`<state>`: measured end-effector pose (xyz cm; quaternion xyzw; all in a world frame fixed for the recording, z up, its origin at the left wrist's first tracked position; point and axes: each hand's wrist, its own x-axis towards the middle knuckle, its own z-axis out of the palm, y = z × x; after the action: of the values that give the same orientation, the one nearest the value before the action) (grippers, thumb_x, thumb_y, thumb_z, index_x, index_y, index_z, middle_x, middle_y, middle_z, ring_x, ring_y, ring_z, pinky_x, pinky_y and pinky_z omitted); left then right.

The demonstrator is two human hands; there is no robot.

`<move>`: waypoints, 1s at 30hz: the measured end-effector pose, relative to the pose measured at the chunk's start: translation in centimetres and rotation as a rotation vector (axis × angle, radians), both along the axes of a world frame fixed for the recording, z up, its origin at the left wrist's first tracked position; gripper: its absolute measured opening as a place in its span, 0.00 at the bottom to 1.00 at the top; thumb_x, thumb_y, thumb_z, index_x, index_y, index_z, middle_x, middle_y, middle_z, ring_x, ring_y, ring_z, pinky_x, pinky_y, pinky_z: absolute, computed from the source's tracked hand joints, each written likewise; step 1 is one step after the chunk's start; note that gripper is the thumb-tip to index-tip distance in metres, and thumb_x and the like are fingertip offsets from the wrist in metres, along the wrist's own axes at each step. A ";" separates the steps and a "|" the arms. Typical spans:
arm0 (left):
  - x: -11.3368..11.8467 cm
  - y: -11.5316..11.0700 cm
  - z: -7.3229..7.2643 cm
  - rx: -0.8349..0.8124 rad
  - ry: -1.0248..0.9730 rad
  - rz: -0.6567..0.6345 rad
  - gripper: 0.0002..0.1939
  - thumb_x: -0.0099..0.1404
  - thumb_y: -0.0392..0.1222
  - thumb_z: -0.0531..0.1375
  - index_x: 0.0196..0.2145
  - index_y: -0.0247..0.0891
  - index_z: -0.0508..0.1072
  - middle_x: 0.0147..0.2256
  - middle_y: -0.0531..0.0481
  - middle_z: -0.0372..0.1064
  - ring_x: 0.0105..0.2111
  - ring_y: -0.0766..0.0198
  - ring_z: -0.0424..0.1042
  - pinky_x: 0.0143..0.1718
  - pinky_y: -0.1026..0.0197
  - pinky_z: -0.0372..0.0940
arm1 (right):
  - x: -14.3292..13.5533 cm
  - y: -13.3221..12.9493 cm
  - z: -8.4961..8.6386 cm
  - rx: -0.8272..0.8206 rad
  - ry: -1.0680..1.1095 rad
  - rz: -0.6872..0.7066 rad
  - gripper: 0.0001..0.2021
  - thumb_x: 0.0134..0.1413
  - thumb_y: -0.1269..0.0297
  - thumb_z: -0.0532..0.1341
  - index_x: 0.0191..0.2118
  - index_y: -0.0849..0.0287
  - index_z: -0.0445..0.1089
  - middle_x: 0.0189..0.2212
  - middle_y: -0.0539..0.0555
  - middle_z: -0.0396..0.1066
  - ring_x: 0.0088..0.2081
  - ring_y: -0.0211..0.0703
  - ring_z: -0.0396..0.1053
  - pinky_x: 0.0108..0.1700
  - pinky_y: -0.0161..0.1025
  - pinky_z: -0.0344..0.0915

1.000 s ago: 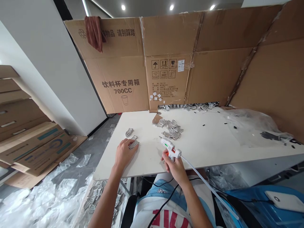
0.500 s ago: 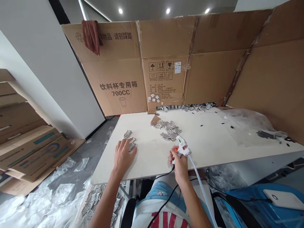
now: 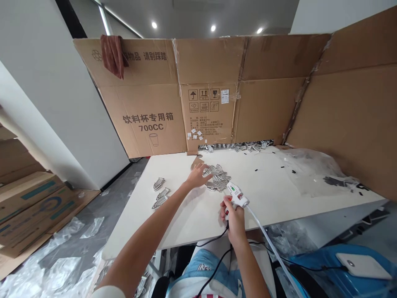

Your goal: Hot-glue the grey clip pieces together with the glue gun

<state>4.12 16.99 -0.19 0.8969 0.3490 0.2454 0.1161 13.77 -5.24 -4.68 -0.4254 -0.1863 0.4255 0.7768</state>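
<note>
My right hand (image 3: 233, 213) is wrapped round the grip of a white glue gun (image 3: 237, 195), its nozzle pointing up and left over the white table (image 3: 248, 182). My left hand (image 3: 199, 175) is stretched out at the left side of a pile of small silvery metal pieces (image 3: 218, 177), fingers apart, with its fingertips at the pile's edge. Whether it touches a piece cannot be made out. Two small groups of similar pieces (image 3: 160, 198) lie on the table's left part, beside my left forearm.
A tall cardboard screen (image 3: 149, 99) stands behind the table, with more metal pieces (image 3: 248, 146) along its foot. A clear plastic bag (image 3: 313, 165) and small black bits lie at the right. Cartons (image 3: 37, 198) stand on the floor at left.
My left hand has left the small group of pieces on the left and moved right and forward to the larger pile. My right hand still holds the glue gun. The view has shifted slightly.
</note>
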 end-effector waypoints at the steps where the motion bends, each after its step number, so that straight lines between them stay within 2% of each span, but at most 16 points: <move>1: 1.3 0.9 -0.1 -0.012 0.033 0.017 0.24 0.70 0.58 0.65 0.56 0.40 0.76 0.57 0.38 0.74 0.61 0.42 0.70 0.65 0.41 0.64 | 0.0 0.1 -0.1 -0.001 0.020 -0.002 0.27 0.47 0.43 0.78 0.39 0.55 0.67 0.27 0.45 0.68 0.18 0.30 0.58 0.18 0.31 0.56; 4: 4.5 2.3 -0.6 -0.055 0.161 -0.013 0.32 0.68 0.65 0.65 0.58 0.40 0.76 0.58 0.37 0.75 0.63 0.39 0.68 0.65 0.41 0.63 | 0.1 0.3 -0.2 0.000 0.048 -0.031 0.27 0.47 0.44 0.77 0.41 0.54 0.66 0.28 0.44 0.67 0.18 0.31 0.58 0.18 0.31 0.54; 8: 6.5 1.6 -1.2 -0.042 0.291 -0.084 0.32 0.71 0.66 0.61 0.61 0.41 0.75 0.60 0.37 0.75 0.63 0.37 0.69 0.65 0.39 0.62 | 0.5 0.7 -0.2 -0.010 0.082 -0.093 0.24 0.49 0.48 0.75 0.42 0.54 0.66 0.28 0.44 0.66 0.19 0.31 0.59 0.19 0.31 0.55; 12: 5.8 0.6 -1.3 -0.009 0.291 -0.080 0.25 0.74 0.58 0.60 0.60 0.42 0.75 0.59 0.38 0.76 0.62 0.40 0.71 0.64 0.42 0.63 | 0.8 0.7 0.0 -0.012 0.103 -0.086 0.22 0.49 0.50 0.74 0.41 0.54 0.66 0.29 0.44 0.66 0.20 0.31 0.59 0.20 0.32 0.57; 17: 4.2 0.3 -0.8 -0.025 0.232 -0.087 0.18 0.72 0.49 0.64 0.56 0.44 0.78 0.57 0.44 0.79 0.60 0.46 0.75 0.63 0.47 0.65 | 0.6 0.6 -0.3 0.004 0.072 -0.096 0.23 0.51 0.48 0.74 0.43 0.53 0.66 0.29 0.44 0.66 0.20 0.32 0.60 0.21 0.33 0.58; 22: 4.8 0.7 -0.2 0.007 0.149 -0.077 0.17 0.72 0.47 0.65 0.57 0.45 0.79 0.57 0.46 0.79 0.60 0.47 0.74 0.63 0.47 0.64 | 0.5 0.8 -0.6 0.007 0.069 -0.104 0.22 0.51 0.49 0.74 0.43 0.53 0.66 0.29 0.44 0.66 0.20 0.32 0.59 0.21 0.33 0.58; 27: 6.3 1.5 0.3 -0.037 0.213 -0.336 0.16 0.71 0.44 0.66 0.55 0.48 0.80 0.57 0.49 0.80 0.60 0.50 0.73 0.62 0.51 0.66 | 0.6 0.8 -0.7 0.000 0.057 -0.104 0.22 0.50 0.49 0.74 0.41 0.53 0.66 0.29 0.45 0.66 0.20 0.32 0.58 0.20 0.33 0.56; 30: 6.7 1.7 0.5 -0.091 0.281 -0.381 0.17 0.69 0.43 0.67 0.55 0.47 0.80 0.56 0.49 0.80 0.61 0.49 0.72 0.61 0.52 0.66 | 0.6 0.7 -0.8 -0.005 0.029 -0.103 0.22 0.51 0.47 0.74 0.41 0.53 0.66 0.29 0.45 0.67 0.20 0.33 0.59 0.20 0.34 0.57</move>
<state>10.82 18.68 0.34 0.9658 0.1969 0.0760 0.1510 14.36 -4.51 -5.49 -0.4299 -0.1517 0.3916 0.7992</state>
